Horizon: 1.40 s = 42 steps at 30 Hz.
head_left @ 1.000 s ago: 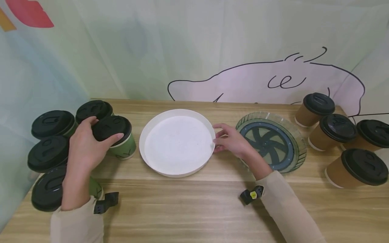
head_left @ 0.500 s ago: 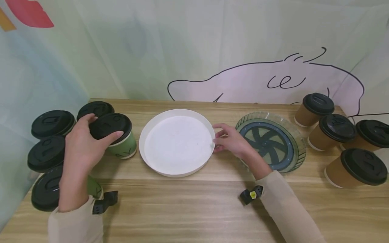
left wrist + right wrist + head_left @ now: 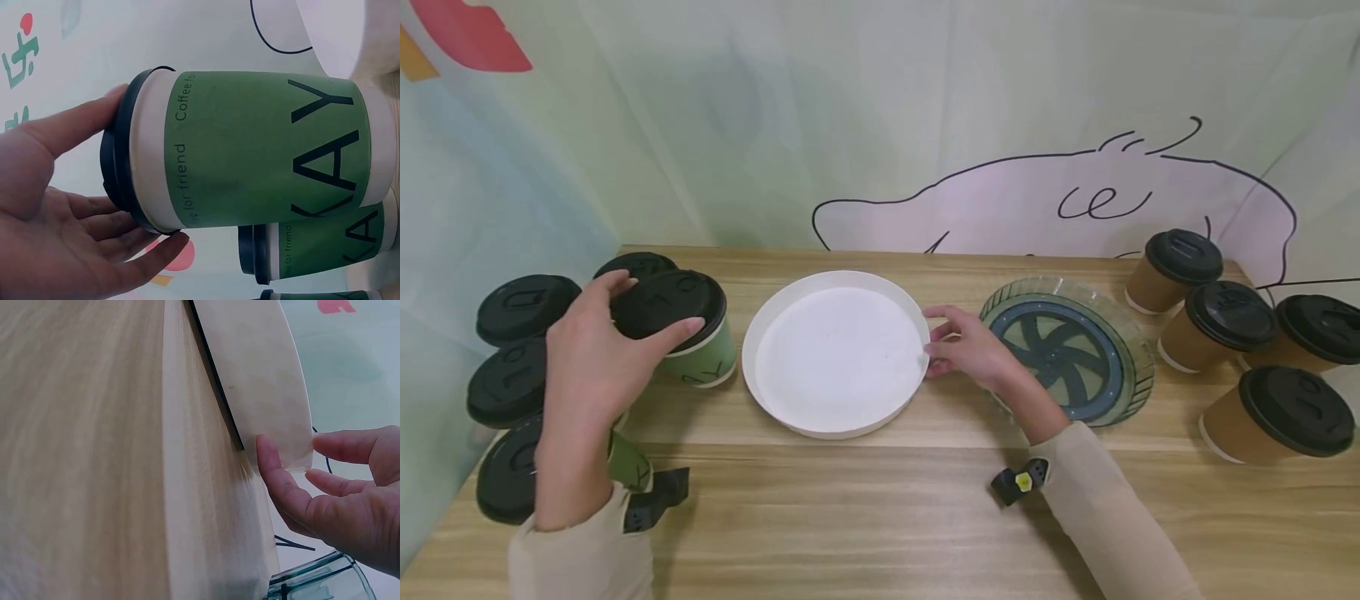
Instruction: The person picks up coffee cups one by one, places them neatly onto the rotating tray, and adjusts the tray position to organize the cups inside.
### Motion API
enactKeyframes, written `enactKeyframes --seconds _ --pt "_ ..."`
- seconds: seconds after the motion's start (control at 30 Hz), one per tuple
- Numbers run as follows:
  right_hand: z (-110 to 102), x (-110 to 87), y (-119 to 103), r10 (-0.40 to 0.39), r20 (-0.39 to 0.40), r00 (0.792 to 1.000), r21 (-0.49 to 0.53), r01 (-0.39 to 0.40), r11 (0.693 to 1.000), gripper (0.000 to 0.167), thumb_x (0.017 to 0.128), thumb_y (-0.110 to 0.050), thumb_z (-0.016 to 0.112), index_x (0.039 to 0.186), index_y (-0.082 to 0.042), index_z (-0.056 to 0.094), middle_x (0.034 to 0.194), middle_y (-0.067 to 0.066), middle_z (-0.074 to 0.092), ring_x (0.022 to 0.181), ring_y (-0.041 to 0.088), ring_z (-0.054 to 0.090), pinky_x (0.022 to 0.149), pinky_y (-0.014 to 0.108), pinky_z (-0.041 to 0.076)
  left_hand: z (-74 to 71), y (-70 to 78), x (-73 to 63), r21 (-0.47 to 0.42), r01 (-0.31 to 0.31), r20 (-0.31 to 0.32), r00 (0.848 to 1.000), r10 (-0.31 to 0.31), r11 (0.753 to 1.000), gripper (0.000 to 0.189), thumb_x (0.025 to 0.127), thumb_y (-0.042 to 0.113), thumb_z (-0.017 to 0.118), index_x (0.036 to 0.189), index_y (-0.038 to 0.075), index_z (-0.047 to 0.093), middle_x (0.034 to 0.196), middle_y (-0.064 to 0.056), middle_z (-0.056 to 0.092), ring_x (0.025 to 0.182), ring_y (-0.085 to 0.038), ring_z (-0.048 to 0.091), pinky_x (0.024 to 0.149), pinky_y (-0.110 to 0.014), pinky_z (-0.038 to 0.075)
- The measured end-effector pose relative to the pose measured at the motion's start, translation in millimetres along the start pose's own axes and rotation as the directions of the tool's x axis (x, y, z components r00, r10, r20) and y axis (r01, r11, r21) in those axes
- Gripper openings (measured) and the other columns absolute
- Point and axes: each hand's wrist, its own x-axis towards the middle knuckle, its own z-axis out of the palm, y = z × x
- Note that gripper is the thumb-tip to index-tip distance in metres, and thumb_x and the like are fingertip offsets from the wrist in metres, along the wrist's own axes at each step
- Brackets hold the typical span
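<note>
A: Where's the left hand (image 3: 597,354)?

B: Its fingers are curled over the black lid of a green paper cup (image 3: 688,329), at nine o'clock from the round white plastic tray (image 3: 837,350) on the wooden bench (image 3: 880,517). The cup looks tilted; its base seems clear of the wood (hard to be sure).

A: And the right hand (image 3: 973,348)?

B: At the tray's three o'clock rim, thumb against its wall and fingers over the edge. A clear green wheel with dark spokes (image 3: 1067,350) lies just past it; brown lidded cups (image 3: 1221,329) stand farther along at three o'clock.
</note>
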Motion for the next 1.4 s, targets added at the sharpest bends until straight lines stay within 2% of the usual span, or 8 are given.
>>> enactKeyframes --seconds 0.37,0.83,1.03,1.4 --pt "0 -0.1 0 0.002 0.001 1.0 0.008 -0.002 1.0 0.053 0.087 0.01 0.051 0.136 -0.001 0.035 0.108 0.024 0.042 0.076 0.028 0.06 0.071 0.038 0.054 -2.5 5.9 0.0 -0.01 -0.006 -0.014 1.0 0.006 1.0 0.084 0.08 0.039 0.068 0.141 -0.003 0.027 0.139 -0.025 0.034 0.126 -0.043 0.028 0.1 -0.058 0.023" --pt "1 -0.9 1 0.003 -0.001 1.0 0.009 -0.003 1.0 0.052 0.087 0.01 0.051 0.136 -0.001 0.035 0.108 0.023 0.041 0.075 0.027 0.059 0.07 0.038 0.054 -0.2 21.8 4.0 -0.047 -0.028 -0.018 0.999 0.027 0.999 0.082 0.078 0.04 0.069 0.139 0.0 0.032 0.137 -0.023 0.038 0.124 -0.042 0.032 0.097 -0.058 0.026" --pt "0 -0.8 0 0.008 -0.006 1.0 0.009 -0.008 1.0 0.052 0.088 0.009 0.051 0.136 -0.002 0.036 0.108 0.023 0.041 0.076 0.027 0.059 0.071 0.037 0.054 2.7 31.0 7.3 -0.052 -0.036 -0.002 0.999 0.036 0.998 0.084 0.078 0.04 0.07 0.14 -0.001 0.03 0.137 -0.024 0.037 0.124 -0.043 0.03 0.1 -0.057 0.021" --pt "0 -1.4 0 0.007 -0.004 1.0 -0.002 -0.007 1.0 0.052 0.088 0.009 0.051 0.136 -0.002 0.035 0.108 0.023 0.042 0.076 0.027 0.06 0.071 0.037 0.054 15.4 39.9 17.0 -0.085 -0.061 0.046 0.997 0.065 0.995 0.085 0.078 0.04 0.069 0.141 0.0 0.029 0.138 -0.023 0.038 0.126 -0.041 0.029 0.099 -0.058 0.023"
